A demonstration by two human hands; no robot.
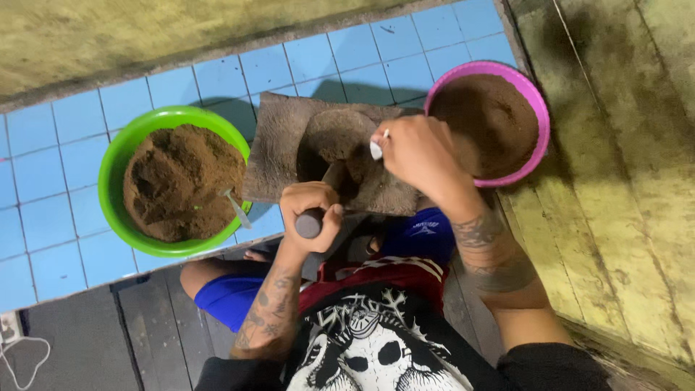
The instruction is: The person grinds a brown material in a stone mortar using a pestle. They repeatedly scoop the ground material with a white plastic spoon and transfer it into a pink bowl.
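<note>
Gripping dark cylindrical handle [310, 221], axis running away from body, left hand [313, 210] clenched; right hand [416, 156] pinched small white spoon [376, 148] over brown stone slab [286, 148].

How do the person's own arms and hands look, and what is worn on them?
Both forearms are bare and covered with dark tattoos. The left hand and the right hand wear no gloves; I see no rings or watch. Black sleeve cloth shows only near the elbows, at the lower edge of the picture.

Green bowl [116, 163] of brown powder, blue tiled floor [51, 145], white cable [22, 358]
</note>
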